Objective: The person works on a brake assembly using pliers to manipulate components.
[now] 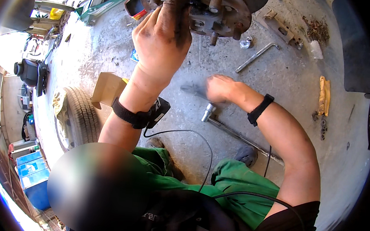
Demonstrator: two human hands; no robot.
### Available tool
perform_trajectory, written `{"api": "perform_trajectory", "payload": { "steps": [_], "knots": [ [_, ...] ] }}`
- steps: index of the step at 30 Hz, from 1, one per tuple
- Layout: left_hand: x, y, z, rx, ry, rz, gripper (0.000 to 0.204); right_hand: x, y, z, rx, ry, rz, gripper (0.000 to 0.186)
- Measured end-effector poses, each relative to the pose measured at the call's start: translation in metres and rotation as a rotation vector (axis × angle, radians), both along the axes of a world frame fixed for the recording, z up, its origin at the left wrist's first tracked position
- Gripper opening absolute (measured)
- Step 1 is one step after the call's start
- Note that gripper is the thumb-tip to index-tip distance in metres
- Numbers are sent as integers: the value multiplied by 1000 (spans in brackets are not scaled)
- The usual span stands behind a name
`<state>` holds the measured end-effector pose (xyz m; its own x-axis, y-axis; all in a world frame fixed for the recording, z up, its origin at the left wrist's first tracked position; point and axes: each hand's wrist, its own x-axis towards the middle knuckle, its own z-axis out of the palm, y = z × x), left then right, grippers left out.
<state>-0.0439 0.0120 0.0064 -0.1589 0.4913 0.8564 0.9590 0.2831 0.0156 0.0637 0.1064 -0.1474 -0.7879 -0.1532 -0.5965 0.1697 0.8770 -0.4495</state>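
Note:
At the top of the head view, a rusty wheel hub (pixel 237 17) with several protruding studs faces me. My left hand (pixel 162 40), its fingers blackened with grease, is closed at the middle of the hub; the fingertips are partly hidden. Lower and to the right, my right hand (pixel 221 88) is curled and blurred by motion. A smeared dark grey thing (pixel 191 89) extends from its left side, too blurred to name. Just below that hand, a long bar with a chrome socket (pixel 208 112) lies on the concrete floor.
An L-shaped wrench (pixel 256 57), crumpled foil (pixel 246 43) and a rusty metal bracket (pixel 282 29) lie on the floor. A tyre (pixel 81 113) and an opened cardboard box (pixel 107 88) are at left. A black cable (pixel 200 137) loops near my legs. A green metal frame (pixel 102 9) stands top left.

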Motion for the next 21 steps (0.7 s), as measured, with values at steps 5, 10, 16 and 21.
{"api": "perform_trajectory", "payload": {
  "steps": [5, 10, 16, 21],
  "knots": [
    [-2, 0, -1, 22, 38, -8, 19, 1, -1, 8, 0, -3, 10, 34],
    [7, 4, -1, 24, -51, 33, 18, 7, 0, -7, -18, 116, -2, 28],
    [2, 5, -6, 8, -28, 25, 19, 6, -1, -2, -10, 88, 19, 28],
    [5, 7, -11, -5, 3, 49, 17, 3, -2, 4, 0, 10, 12, 33]
  ]
}}
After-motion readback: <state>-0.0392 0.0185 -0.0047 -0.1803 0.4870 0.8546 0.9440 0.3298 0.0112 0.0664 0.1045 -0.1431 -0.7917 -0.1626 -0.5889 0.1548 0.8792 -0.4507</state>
